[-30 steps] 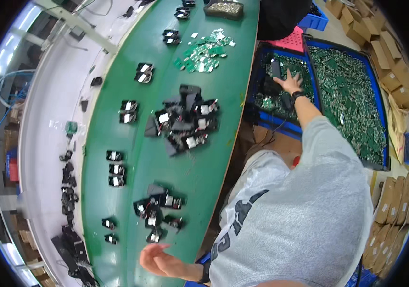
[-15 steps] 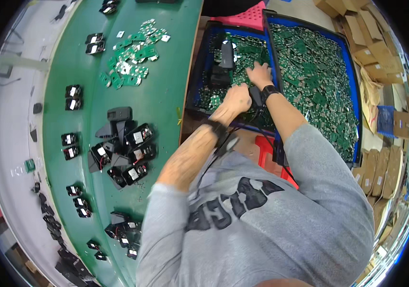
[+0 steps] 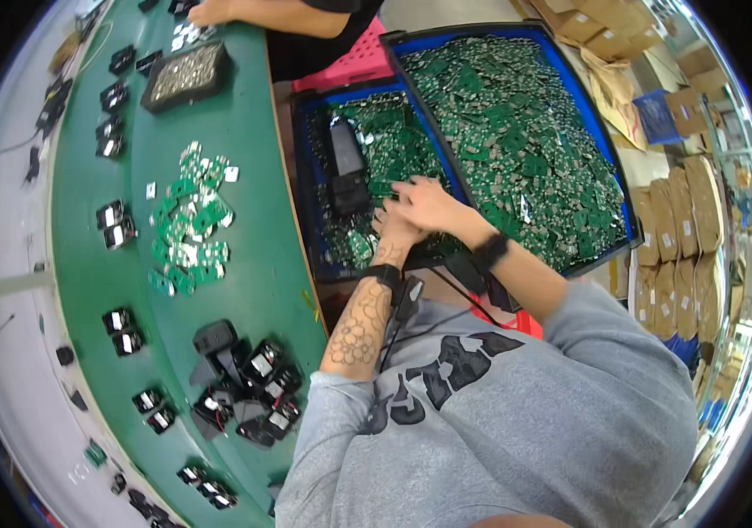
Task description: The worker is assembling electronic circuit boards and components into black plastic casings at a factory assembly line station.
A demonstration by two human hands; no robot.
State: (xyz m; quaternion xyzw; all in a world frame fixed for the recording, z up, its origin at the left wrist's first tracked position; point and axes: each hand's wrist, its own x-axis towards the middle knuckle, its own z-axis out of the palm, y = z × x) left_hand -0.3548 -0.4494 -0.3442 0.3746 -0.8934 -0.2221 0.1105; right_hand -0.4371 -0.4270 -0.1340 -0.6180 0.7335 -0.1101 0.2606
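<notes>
Over the near part of the small bin (image 3: pixel 376 86), the left hand (image 3: pixel 397 231) and right hand (image 3: pixel 433 209) overlap, fingers partly bent; I cannot tell whether either grip holds anything. Green circuit boards (image 3: pixel 385 132) lie inside that bin, as does a long dark case (image 3: pixel 346 150) toward its left side. The large bin (image 3: pixel 589 123) stands right of it, the green worktop (image 3: pixel 253 238) left.

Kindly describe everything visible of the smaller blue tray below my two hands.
The smaller tray has blue inner walls and a dark rim; it looks like plastic. Roughly rectangular, it sits beside the green table and a larger tray. Green circuit boards and two dark devices lie inside. The left hand and right hand hide part of its contents.
</notes>
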